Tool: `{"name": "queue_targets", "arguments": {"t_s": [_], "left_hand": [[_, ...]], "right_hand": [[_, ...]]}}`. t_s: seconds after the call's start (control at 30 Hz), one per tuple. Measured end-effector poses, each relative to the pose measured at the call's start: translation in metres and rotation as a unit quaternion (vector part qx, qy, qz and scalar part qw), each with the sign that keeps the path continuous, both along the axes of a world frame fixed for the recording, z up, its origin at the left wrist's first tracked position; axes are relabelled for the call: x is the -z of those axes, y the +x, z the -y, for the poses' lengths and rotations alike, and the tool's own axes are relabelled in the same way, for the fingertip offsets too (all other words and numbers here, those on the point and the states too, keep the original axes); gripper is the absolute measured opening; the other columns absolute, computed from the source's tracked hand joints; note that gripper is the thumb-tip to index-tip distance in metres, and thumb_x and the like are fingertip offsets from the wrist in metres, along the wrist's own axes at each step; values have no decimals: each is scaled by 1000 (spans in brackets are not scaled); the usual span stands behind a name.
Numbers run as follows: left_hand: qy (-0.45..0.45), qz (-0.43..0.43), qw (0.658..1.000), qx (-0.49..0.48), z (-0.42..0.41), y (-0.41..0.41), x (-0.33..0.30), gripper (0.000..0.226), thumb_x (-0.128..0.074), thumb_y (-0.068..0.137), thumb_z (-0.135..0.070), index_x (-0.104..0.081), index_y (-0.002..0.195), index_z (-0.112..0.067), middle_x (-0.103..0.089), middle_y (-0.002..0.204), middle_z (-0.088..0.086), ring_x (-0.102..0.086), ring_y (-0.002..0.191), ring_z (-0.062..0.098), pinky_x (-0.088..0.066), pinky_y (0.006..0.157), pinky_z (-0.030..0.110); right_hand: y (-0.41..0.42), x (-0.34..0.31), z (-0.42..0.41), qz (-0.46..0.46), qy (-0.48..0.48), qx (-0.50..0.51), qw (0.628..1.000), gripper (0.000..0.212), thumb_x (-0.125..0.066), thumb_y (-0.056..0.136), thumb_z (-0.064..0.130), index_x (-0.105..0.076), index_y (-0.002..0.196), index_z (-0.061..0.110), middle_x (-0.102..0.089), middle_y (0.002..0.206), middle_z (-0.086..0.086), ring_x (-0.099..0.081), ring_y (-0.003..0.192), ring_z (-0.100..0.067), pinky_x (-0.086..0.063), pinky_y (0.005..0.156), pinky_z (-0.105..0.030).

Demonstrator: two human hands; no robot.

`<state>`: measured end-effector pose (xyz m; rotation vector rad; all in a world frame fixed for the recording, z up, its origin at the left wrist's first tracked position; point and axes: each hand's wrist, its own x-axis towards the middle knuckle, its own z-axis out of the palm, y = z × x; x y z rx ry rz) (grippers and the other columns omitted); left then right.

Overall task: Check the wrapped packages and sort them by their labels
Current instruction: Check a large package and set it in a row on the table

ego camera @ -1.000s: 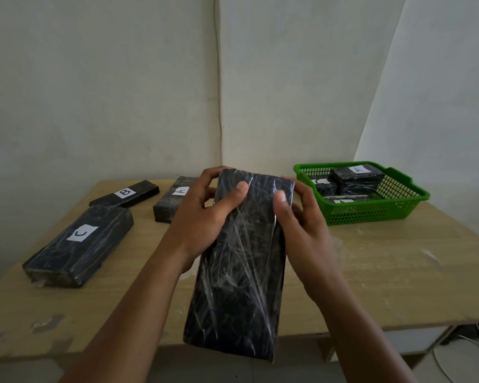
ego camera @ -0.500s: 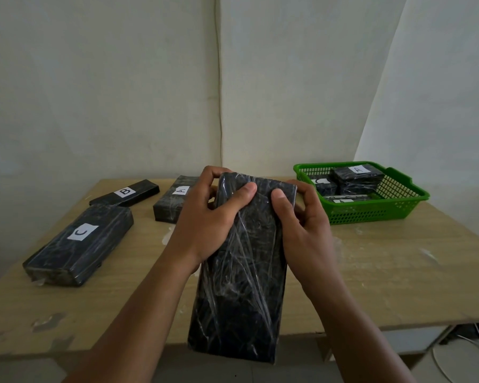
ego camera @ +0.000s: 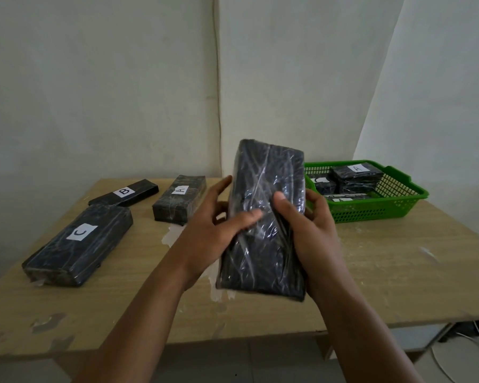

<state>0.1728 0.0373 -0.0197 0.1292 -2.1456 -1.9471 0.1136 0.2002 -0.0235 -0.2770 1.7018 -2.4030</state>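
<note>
I have both hands clamped on the package point(ego camera: 263, 217), left hand point(ego camera: 213, 233) and right hand point(ego camera: 310, 230) on its long edges, lifted above the desk point(ego camera: 398, 272) with no label showing. It looks stiff and weighty, its wrap probably slick, so I'd grip the edges firmly. Sorted A point(ego camera: 179, 200), B point(ego camera: 123, 192), C point(ego camera: 78, 244) lie left, basket point(ego camera: 385, 208) right.

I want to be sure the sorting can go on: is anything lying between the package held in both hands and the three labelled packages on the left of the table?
Nothing visible does. Bare table lies between the held package and the C, B and A packages.
</note>
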Motion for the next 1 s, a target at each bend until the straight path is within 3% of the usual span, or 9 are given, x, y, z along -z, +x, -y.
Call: {"name": "queue_targets", "arguments": {"t_s": [0.13, 0.23, 0.3, 0.43, 0.53, 0.63, 0.77, 0.93, 1.0], "left_hand": [[-11, -14, 999, 35, -8, 7, 7, 97, -83, 70, -41, -36, 154, -55, -71, 127, -10, -76, 106, 7, -64, 88, 34], [13, -40, 999, 4, -8, 7, 6, 87, -84, 74, -35, -43, 149, -49, -73, 127, -4, -76, 109, 15, -64, 88, 36], [27, -52, 998, -16, -6, 5, 5, 81, -83, 77, -34, -42, 146, -42, -75, 126, 1, -76, 110, 18, -64, 91, 38], [61, -67, 996, -28, -1, 2, 1, 79, -82, 73, -32, -37, 139, -31, -79, 118, 7, -78, 105, 21, -64, 81, 28], [43, -52, 998, -1, 2, 2, 3, 90, -90, 75, -42, -37, 147, -37, -76, 127, 1, -74, 116, 19, -61, 94, 36], [33, -54, 997, 33, 6, 3, 8, 99, -94, 70, -32, -38, 149, -47, -69, 138, -2, -68, 127, 22, -57, 102, 46], [29, -88, 995, 21, 9, 3, 10, 100, -91, 66, -28, -41, 151, -44, -69, 139, 2, -67, 128, 26, -57, 103, 49], [15, -93, 995, 16, 8, 3, 12, 102, -92, 65, -32, -40, 151, -48, -66, 141, -1, -66, 129, 26, -59, 100, 47], [18, -92, 995, 17, 7, 3, 12, 102, -92, 64, -27, -40, 150, -47, -68, 138, -1, -68, 126, 26, -62, 95, 44]], "right_hand": [[-8, -8, -2, 18, -7, 29, 999, 42, -80, 92, 29, -49, 121, 26, -74, 118, -11, -81, 97, -26, -65, 89, -54], [-8, -6, -7, -21, -19, -8, 1000, 51, -79, 88, 29, -53, 132, 25, -75, 122, -11, -79, 103, -30, -63, 92, -59], [-7, -1, -13, -65, -3, -58, 996, 62, -76, 83, 31, -55, 142, 34, -77, 122, -4, -78, 108, -28, -64, 91, -55], [-8, 11, -25, -136, 57, -151, 978, 86, -80, 86, 30, -37, 158, 48, -73, 133, 6, -72, 122, -22, -61, 99, -45], [-10, 12, -31, -150, 60, -146, 976, 94, -83, 82, 25, -34, 161, 42, -71, 138, -1, -72, 121, -25, -63, 94, -40], [-11, 10, -31, -158, 66, -127, 977, 89, -80, 77, 26, -41, 157, 31, -71, 137, -3, -74, 118, -22, -64, 91, -36], [-10, 12, -29, -160, 90, -146, 972, 89, -83, 85, 30, -36, 160, 33, -68, 142, -1, -72, 123, -22, -61, 98, -44], [-6, 16, -29, -172, 86, -169, 967, 90, -78, 86, 18, -34, 162, 37, -70, 138, -4, -75, 115, -31, -63, 89, -56], [-6, 20, -29, -171, 83, -160, 969, 90, -78, 84, 16, -36, 161, 38, -71, 136, -3, -75, 114, -32, -64, 88, -55]]}}
